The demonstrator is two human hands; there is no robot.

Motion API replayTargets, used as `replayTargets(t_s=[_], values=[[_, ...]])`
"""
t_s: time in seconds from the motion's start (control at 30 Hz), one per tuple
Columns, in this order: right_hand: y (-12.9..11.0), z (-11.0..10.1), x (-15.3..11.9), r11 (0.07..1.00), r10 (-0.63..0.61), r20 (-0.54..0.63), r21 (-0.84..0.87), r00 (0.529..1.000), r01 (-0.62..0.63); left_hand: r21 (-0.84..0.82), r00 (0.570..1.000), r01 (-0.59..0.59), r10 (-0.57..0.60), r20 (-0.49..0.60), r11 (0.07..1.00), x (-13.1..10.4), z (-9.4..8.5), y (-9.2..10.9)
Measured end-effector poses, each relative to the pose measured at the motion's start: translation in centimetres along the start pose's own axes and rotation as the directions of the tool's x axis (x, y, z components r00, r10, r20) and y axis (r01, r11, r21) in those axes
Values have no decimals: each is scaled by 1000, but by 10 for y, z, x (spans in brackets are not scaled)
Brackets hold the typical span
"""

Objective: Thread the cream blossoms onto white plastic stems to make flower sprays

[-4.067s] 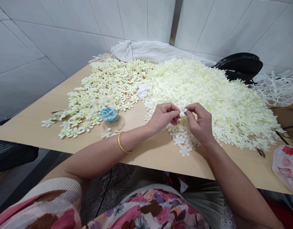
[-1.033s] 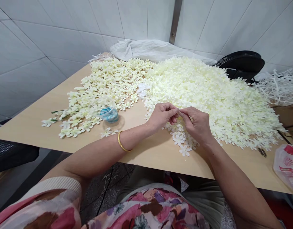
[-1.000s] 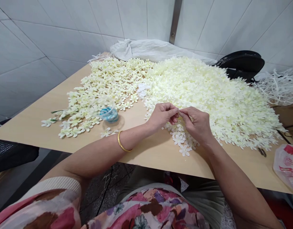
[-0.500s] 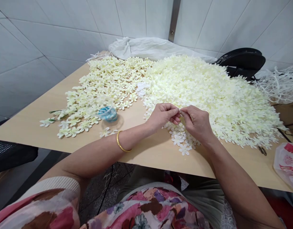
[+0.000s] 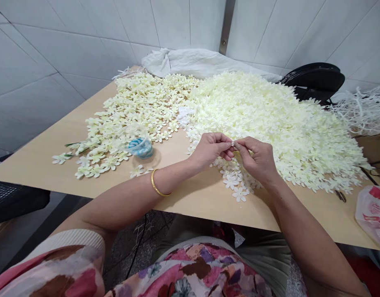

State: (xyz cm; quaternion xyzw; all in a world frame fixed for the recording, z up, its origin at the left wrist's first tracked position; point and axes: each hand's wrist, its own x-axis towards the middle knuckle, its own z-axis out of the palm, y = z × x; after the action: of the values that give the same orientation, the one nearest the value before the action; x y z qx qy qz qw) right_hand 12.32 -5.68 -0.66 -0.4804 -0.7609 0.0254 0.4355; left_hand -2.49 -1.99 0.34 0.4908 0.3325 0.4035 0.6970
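My left hand [image 5: 213, 149] and my right hand [image 5: 254, 156] meet fingertip to fingertip above the near edge of a large heap of pale yellow-white artificial flowers [image 5: 258, 103]. A tiny whitish piece [image 5: 233, 143] shows between the pinched thumbs and index fingers; what it is, I cannot make out. Below my hands lie a few loose white flowers [image 5: 239, 193]. To the left spreads a flatter group of cream flowers [image 5: 131, 107], with a small clear cup with blue swirls [image 5: 141, 148] at its near side.
A white cloth or bag [image 5: 202, 62] lies along the wall. At the back right are a black round object [image 5: 316, 78] and white stringy strands [image 5: 363, 109]. A red-and-white plastic bag [image 5: 372, 212] and a small dark tool [image 5: 341, 196] are at the right.
My fingertips have shifted slightly, and a small whitish piece now shows more plainly between them. The flowers and the cup have not moved.
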Motion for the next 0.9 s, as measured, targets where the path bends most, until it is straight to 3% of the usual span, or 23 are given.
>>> replayTargets(t_s=[0.17,0.33,0.4,0.5,0.6,0.73,0.83,0.9], values=[[-2,1,0,999,23,9,47,1000,-24,32,1000,-13,13,-12,999,-1,1,2],[-4,-2,1,993,117,-118,48,986,-112,50,998,-25,28,-54,998,-2,1,3],[-3,-4,2,967,226,-161,156,961,-201,47,997,-41,44,-62,998,0,0,2],[1,-7,5,858,383,-143,422,913,-293,47,994,-49,53,-95,998,3,-2,0],[7,-10,8,736,458,-132,611,879,-292,56,991,-40,46,-122,998,8,0,3],[13,-12,11,662,515,-161,698,842,-272,107,994,-72,81,-78,992,17,7,11],[16,-13,12,662,528,-187,702,828,-264,228,992,-85,104,-70,970,27,13,13],[19,-13,11,723,505,-242,643,829,-253,344,973,-159,206,-105,926,30,17,12]])
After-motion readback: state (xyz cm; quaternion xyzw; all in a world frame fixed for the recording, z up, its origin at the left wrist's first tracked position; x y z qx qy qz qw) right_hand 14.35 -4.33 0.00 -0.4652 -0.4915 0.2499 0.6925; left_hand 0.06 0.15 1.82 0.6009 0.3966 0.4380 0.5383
